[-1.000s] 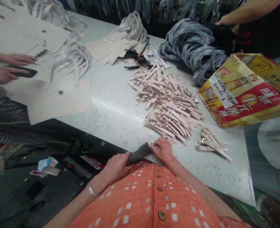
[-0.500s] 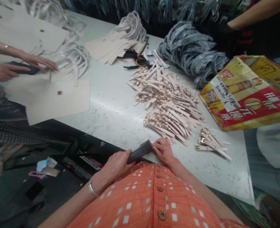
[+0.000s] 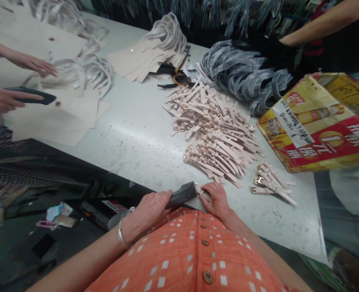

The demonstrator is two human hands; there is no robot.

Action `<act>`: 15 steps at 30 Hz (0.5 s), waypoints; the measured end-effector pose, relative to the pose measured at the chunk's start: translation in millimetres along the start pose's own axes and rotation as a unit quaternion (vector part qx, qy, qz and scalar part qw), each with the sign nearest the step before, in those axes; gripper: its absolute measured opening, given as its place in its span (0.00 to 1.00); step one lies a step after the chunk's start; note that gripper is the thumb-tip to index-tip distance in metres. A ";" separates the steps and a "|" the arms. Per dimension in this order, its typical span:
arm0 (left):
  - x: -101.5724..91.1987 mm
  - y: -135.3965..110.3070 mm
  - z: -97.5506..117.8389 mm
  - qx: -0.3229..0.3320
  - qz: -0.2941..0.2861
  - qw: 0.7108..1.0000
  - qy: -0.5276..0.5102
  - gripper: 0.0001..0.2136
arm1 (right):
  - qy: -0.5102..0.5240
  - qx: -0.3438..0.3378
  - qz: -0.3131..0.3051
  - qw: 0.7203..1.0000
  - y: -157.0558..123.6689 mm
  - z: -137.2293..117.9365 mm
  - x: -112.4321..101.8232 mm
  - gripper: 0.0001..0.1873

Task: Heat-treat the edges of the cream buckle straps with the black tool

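My left hand [image 3: 156, 205] is closed around a dark grey handheld tool [image 3: 182, 194] with a blunt tubular front, pointing right; its exact kind does not show. A rounded grey part sits behind my left wrist. Just past the tool's front end, my right hand [image 3: 217, 197] pinches a small beige strap [image 3: 204, 195] with a metal buckle, partly hidden by my fingers. Beyond my hands lies a big heap of beige buckle straps [image 3: 219, 134]. To the right of my right hand is a smaller pile of the same straps [image 3: 272, 183].
A yellow and red carton [image 3: 325, 129] stands at the right table edge. Behind the heap lie grey strap coils [image 3: 243, 73] and orange-black scissors [image 3: 178, 76]. At left, a co-worker's hands [image 3: 30, 61] work over pale panels [image 3: 76, 113] with another dark tool. Another person's arm [image 3: 325, 24] reaches in at back right.
My right hand has turned slightly, and the strap now shows more at the tool's front. The co-worker's hands and top panel at left shifted left. The back-right arm moved left over the coils.
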State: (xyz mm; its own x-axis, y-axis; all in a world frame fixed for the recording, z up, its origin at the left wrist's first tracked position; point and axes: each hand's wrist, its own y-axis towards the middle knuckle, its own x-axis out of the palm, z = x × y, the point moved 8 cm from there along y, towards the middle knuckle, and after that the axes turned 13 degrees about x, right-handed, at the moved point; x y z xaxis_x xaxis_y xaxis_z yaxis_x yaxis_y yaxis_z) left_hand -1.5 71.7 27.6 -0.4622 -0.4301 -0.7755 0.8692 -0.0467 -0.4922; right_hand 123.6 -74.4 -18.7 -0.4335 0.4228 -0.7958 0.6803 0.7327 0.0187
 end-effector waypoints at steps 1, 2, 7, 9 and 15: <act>-1.3 2.5 -0.2 0.008 0.001 1.000 0.009 0.09 | 0.000 0.001 0.004 1.000 0.6 -0.1 -0.4 0.12; -2.1 4.8 -0.6 0.018 0.003 1.000 0.018 0.08 | 0.002 0.003 0.007 1.000 1.2 0.2 -0.4 0.11; -0.1 9.4 -5.7 0.059 0.014 0.997 0.045 0.14 | 0.016 0.017 0.014 1.000 2.5 -0.1 2.8 0.07; 2.9 10.3 -8.4 0.068 0.013 0.997 0.040 0.19 | 0.011 0.024 0.029 0.999 2.1 -3.0 2.9 0.04; 25.8 27.9 -39.3 0.019 -0.015 1.000 0.008 0.22 | -0.022 0.049 0.072 0.996 8.6 -3.1 11.7 0.06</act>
State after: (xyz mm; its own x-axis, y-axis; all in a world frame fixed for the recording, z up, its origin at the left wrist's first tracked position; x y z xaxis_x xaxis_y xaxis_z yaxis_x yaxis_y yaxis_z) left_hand 3.9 94.7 -21.7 -0.4912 -0.4127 -0.7671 0.8606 -0.0937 -0.5006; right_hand 122.6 -61.5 -25.9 -0.3012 0.4944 -0.8154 0.7893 0.6091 0.0778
